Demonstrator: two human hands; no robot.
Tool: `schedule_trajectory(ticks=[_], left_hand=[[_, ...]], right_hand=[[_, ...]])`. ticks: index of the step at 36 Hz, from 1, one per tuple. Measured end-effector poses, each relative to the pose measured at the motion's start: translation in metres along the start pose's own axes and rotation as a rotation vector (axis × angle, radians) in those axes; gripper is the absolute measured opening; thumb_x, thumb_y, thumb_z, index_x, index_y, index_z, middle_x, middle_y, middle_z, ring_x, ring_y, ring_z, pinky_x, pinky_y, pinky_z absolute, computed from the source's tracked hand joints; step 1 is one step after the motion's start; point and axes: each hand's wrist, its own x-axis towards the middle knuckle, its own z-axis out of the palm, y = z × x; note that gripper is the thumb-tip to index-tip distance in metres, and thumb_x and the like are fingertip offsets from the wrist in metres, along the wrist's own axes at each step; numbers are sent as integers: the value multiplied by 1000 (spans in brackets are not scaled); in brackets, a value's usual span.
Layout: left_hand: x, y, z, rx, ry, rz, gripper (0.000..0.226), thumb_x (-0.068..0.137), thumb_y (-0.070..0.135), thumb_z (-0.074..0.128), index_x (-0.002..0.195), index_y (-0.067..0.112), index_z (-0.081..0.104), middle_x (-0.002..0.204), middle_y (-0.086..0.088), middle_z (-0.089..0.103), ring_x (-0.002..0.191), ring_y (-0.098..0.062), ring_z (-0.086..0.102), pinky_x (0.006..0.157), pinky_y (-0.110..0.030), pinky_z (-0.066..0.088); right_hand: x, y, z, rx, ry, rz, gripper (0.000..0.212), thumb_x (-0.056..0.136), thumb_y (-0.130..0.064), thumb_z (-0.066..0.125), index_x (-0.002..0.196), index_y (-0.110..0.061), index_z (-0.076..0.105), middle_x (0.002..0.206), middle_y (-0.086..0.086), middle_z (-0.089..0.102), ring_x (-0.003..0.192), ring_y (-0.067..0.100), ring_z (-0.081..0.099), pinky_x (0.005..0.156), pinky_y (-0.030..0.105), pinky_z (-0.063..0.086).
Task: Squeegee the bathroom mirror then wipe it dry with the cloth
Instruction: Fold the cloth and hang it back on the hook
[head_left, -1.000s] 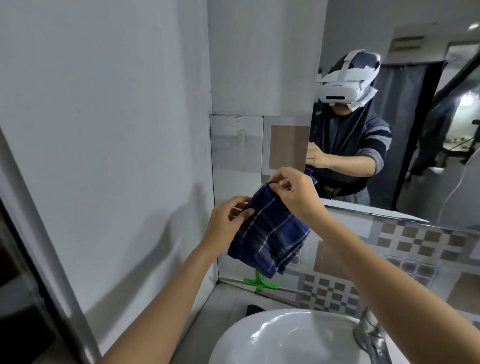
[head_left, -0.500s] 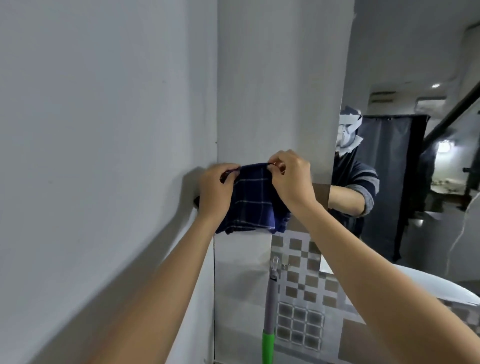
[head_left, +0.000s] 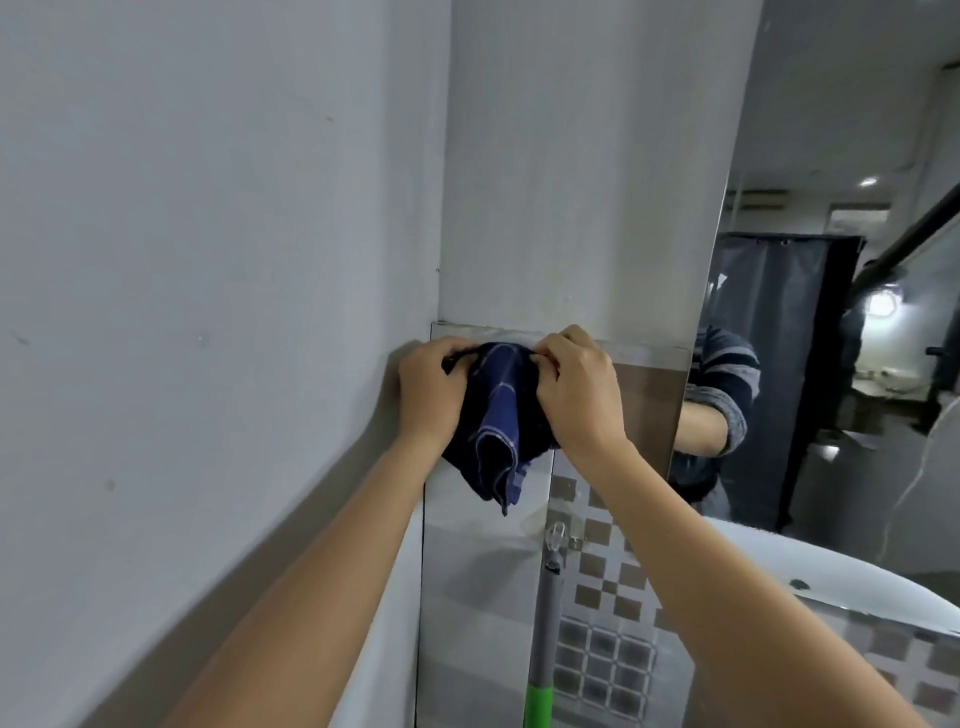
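Observation:
A dark blue checked cloth (head_left: 497, 431) hangs bunched between both hands, up against the wall at the top edge of the tiles. My left hand (head_left: 428, 395) pinches its left upper corner and my right hand (head_left: 579, 395) pinches the right upper corner. The bathroom mirror (head_left: 841, 332) fills the right side and reflects a striped sleeve and a dark curtain. Below the cloth, the squeegee's grey handle with a green grip (head_left: 543, 639) hangs upright from a small wall hook (head_left: 556, 535).
A plain grey wall (head_left: 208, 312) stands close on the left, meeting the tiled wall (head_left: 608, 582) at a corner. The white basin rim (head_left: 841, 577) curves in at the lower right under the mirror.
The view has swung up from the basin to the wall. Both hands have raised the cloth to the tile edge and drawn closer together, so the cloth now hangs bunched instead of spread.

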Motion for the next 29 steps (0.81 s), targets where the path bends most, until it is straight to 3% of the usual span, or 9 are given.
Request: schedule_trajectory(ticks=[3, 5, 8, 10, 15, 19, 26, 29], left_hand=[[-4, -1, -3, -8, -22, -16, 15, 83, 3, 60, 91, 9, 71, 83, 0, 69, 76, -8, 63, 72, -7, 46], [-6, -2, -5, 7, -42, -40, 14, 84, 6, 61, 92, 9, 71, 88, -2, 70, 81, -11, 63, 77, -17, 49], [-10, 0, -10, -30, -83, -110, 16, 86, 15, 60, 99, 12, 69, 97, -2, 69, 90, -14, 63, 82, -23, 49], [-17, 4, -13, -79, -143, -136, 21, 87, 22, 60, 107, 15, 65, 103, 2, 66, 95, -9, 60, 83, -17, 45], [-31, 6, -21, -231, -276, -198, 33, 88, 31, 59, 119, 22, 55, 116, 5, 59, 106, -5, 56, 91, -21, 46], [-34, 5, -24, -260, -324, -216, 38, 89, 30, 58, 124, 19, 53, 123, 1, 58, 112, -8, 55, 94, -25, 46], [-34, -2, -22, -242, -397, -168, 33, 92, 30, 52, 123, 19, 55, 119, -1, 61, 108, -11, 58, 93, -31, 49], [-33, -6, -19, -219, -407, -134, 30, 93, 29, 51, 120, 19, 56, 117, -1, 62, 107, -10, 59, 91, -28, 48]], right_hand=[[-7, 0, 2, 81, 29, 37, 17, 89, -4, 51, 84, 0, 67, 86, 11, 60, 70, 28, 55, 60, 38, 47], [-11, -1, 3, 143, 39, 76, 15, 88, -3, 55, 85, -1, 70, 85, 10, 61, 71, 25, 56, 63, 34, 48], [-14, -3, 0, 235, 35, 159, 13, 87, -7, 59, 91, -4, 71, 84, 5, 59, 75, 19, 56, 63, 6, 40], [-18, -4, -1, 299, 18, 208, 15, 89, -13, 59, 97, -8, 70, 87, 2, 58, 80, 15, 56, 66, 1, 38], [-30, -7, -1, 488, -88, 288, 30, 89, -34, 58, 116, -21, 60, 110, 3, 60, 102, 15, 57, 89, 26, 47], [-35, -6, 0, 480, -131, 269, 40, 86, -33, 63, 123, -21, 54, 119, 0, 55, 108, 12, 53, 91, 23, 43], [-34, -5, 3, 410, -128, 224, 38, 87, -28, 63, 122, -13, 57, 119, 4, 56, 103, 14, 53, 94, 28, 45], [-34, -3, 7, 362, -121, 179, 34, 88, -24, 61, 119, -11, 59, 114, 6, 59, 97, 10, 52, 86, 18, 41]])
